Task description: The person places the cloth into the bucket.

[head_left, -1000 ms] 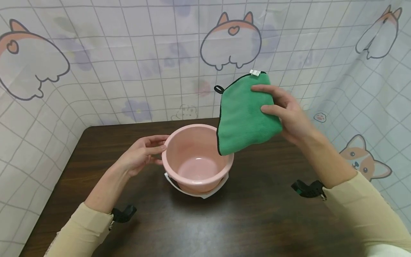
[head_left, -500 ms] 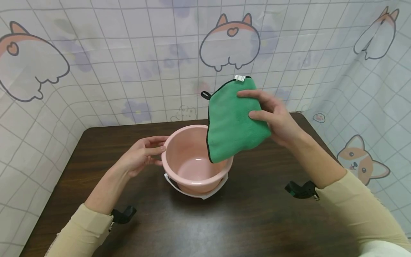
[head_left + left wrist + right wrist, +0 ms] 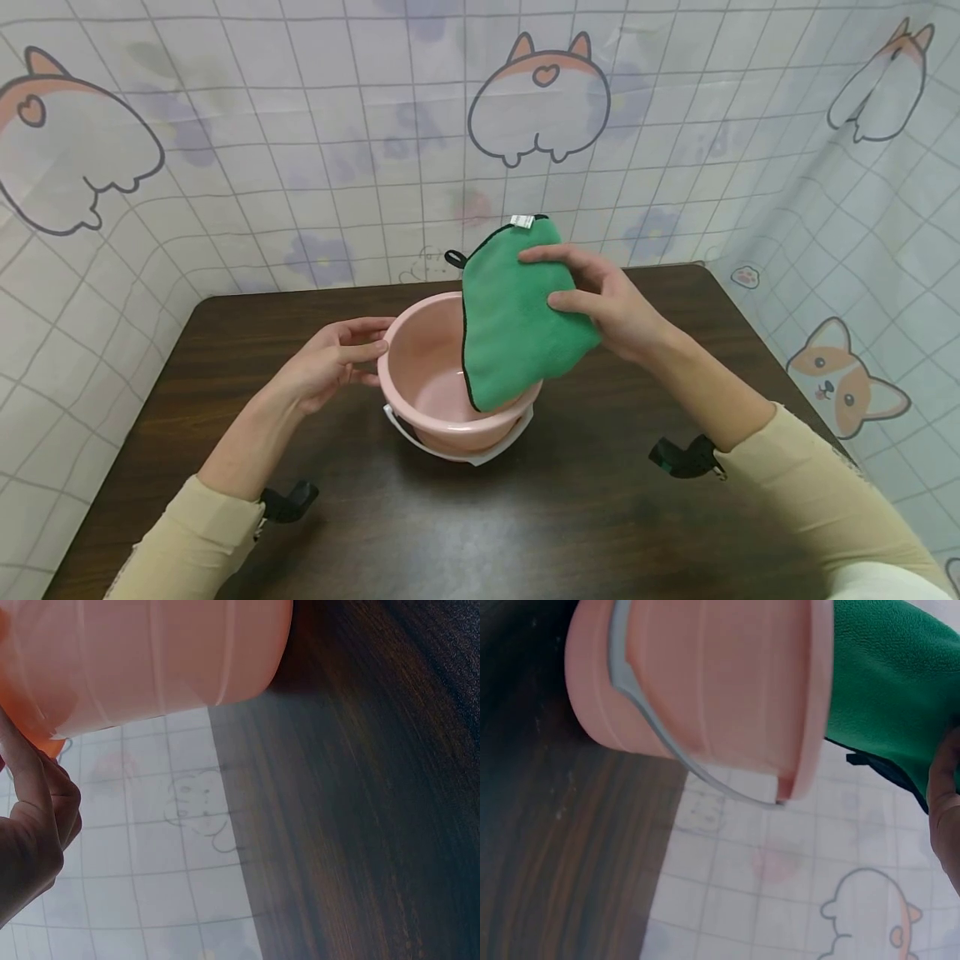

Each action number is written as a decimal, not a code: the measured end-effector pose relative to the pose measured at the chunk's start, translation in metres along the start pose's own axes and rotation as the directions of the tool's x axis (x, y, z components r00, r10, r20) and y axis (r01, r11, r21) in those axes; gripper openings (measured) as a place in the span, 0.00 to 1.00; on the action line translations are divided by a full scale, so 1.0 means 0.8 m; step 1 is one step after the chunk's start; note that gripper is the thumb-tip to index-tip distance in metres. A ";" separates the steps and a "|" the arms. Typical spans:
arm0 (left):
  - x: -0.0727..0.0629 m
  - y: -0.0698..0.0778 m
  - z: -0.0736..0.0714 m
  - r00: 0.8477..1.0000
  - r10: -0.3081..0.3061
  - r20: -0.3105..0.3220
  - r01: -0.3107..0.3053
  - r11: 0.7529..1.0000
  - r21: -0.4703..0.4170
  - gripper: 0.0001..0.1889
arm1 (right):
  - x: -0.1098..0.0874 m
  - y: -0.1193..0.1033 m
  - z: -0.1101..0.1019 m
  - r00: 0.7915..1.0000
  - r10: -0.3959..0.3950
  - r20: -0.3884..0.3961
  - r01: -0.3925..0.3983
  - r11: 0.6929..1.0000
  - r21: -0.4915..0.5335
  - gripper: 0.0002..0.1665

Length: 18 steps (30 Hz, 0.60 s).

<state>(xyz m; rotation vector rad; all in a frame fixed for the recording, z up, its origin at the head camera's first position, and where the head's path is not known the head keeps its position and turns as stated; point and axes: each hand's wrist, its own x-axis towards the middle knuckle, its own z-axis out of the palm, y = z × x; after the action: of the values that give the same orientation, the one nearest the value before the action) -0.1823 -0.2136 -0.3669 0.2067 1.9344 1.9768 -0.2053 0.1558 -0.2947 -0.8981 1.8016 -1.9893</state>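
A pink bucket stands upright on the table, its white handle hanging down at the front. My left hand holds the bucket's left rim, the thumb on the rim and the fingers around the outside. My right hand pinches a folded green cloth with black edging, a black loop and a white tag. The cloth's lower corner dips inside the bucket's mouth and hides its right part. In the right wrist view, the cloth shows beyond the bucket's rim.
The dark wooden table extends on all sides of the bucket. Behind and beside it hangs a white gridded curtain with cartoon dogs. Black camera mounts sit on both wrists.
My right hand has carried the green cloth left and down, from above the bucket's right side into its mouth. The left hand and the bucket have stayed in place.
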 end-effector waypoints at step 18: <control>-0.001 0.000 0.000 1.000 -0.009 -0.014 0.009 1.000 0.013 0.28 | 0.005 0.031 0.017 0.995 0.100 -0.008 -0.100 0.995 -0.027 0.29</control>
<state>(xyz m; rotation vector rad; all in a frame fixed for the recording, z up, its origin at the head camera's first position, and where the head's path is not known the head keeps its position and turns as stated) -0.1815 -0.2138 -0.3665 0.1877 1.9545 1.9654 -0.2040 0.1386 -0.3178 -0.7934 1.8448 -1.9125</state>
